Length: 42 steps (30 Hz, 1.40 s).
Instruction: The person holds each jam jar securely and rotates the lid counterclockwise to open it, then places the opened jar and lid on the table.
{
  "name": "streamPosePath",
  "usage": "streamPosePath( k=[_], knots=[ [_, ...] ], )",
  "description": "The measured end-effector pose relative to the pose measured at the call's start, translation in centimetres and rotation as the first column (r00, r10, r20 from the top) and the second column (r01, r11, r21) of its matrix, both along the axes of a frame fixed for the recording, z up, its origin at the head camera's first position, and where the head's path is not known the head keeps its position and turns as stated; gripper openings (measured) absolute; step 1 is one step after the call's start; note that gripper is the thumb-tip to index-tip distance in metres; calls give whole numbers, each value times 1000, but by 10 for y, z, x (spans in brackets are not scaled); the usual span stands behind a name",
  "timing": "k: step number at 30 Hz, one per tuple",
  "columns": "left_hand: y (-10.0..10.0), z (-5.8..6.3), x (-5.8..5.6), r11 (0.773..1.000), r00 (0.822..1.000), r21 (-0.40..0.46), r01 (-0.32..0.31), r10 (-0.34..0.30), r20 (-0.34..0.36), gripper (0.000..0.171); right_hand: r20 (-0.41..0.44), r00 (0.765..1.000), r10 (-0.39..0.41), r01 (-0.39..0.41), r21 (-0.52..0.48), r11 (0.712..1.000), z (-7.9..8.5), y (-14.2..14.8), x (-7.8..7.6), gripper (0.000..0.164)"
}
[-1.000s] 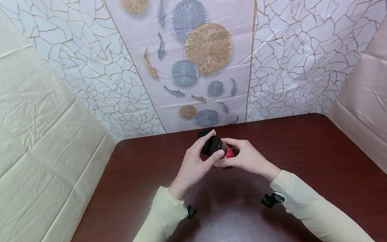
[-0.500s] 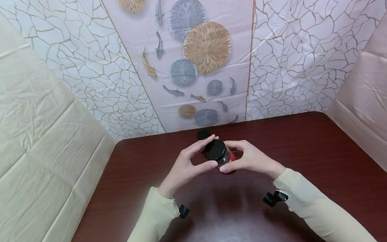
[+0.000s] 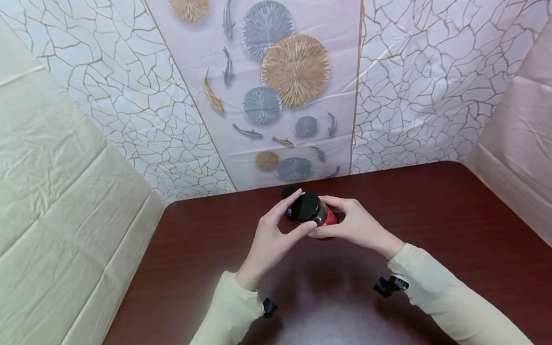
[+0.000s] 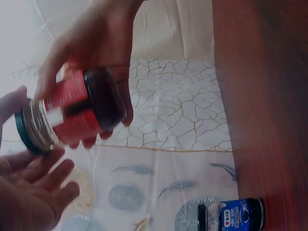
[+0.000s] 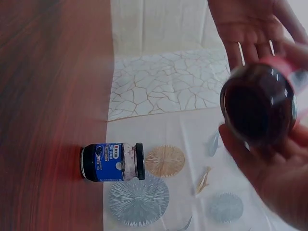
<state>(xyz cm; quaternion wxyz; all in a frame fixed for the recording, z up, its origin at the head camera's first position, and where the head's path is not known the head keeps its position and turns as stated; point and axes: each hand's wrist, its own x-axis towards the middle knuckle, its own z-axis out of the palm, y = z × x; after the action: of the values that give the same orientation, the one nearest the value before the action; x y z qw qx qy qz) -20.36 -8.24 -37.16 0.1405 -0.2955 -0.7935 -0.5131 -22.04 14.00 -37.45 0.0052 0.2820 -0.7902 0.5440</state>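
Observation:
A glass jar (image 4: 72, 108) with a red label, dark contents and a dark lid (image 3: 305, 207) is held tilted above the table. My right hand (image 3: 359, 225) grips it round the body, fingers on the far side and thumb on the near side. At the lid is my left hand (image 3: 275, 236), thumb on one side and fingers on the other, pinching its edge. In the right wrist view the jar's dark base (image 5: 255, 108) faces the camera, blurred. My left palm (image 5: 248, 24) shows beyond it.
Behind the held jar, a second jar with a blue label (image 5: 109, 162) and a black lid stands upright on the dark red-brown table (image 3: 203, 236). A patterned cloth (image 3: 261, 104) hangs along the back edge, with plain cloth at both sides.
Half a second ago the left fingers were spread wider and the jar sat slightly nearer me. Now the left hand has closed in on the lid, and the jar is slightly farther back.

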Motion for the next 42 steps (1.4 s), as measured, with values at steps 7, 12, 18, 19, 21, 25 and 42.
streamPosePath(
  k=[7, 12, 18, 19, 21, 25, 42],
  knots=[
    [-15, 9, 0, 951, 953, -49, 304, -304, 16, 68, 30, 972, 232, -231, -32, 972, -1, 7, 2, 49],
    [-17, 15, 4, 925, 929, -87, 369, -370, 7, 69, 18, 953, 303, -302, -42, 952, -3, 6, 4, 48],
    [-15, 9, 4, 966, 969, -89, 244, -246, -22, 66, -14, 974, 224, -225, -52, 973, -3, 3, 6, 51],
    [-14, 8, 4, 973, 976, -91, 211, -214, -29, 66, -19, 979, 203, -203, -52, 978, -3, 2, 6, 52],
    [-13, 8, 5, 983, 986, -90, 160, -164, -37, 66, -23, 986, 165, -166, -49, 985, -3, 1, 6, 55],
    [-13, 9, 6, 983, 988, -108, 146, -151, -35, 70, 0, 987, 162, -161, -49, 986, -3, 1, 6, 54],
    [-22, 21, 6, 881, 900, -210, 424, -435, -7, 73, -5, 929, 370, -370, 7, 929, -7, 4, 7, 48]
  ],
)
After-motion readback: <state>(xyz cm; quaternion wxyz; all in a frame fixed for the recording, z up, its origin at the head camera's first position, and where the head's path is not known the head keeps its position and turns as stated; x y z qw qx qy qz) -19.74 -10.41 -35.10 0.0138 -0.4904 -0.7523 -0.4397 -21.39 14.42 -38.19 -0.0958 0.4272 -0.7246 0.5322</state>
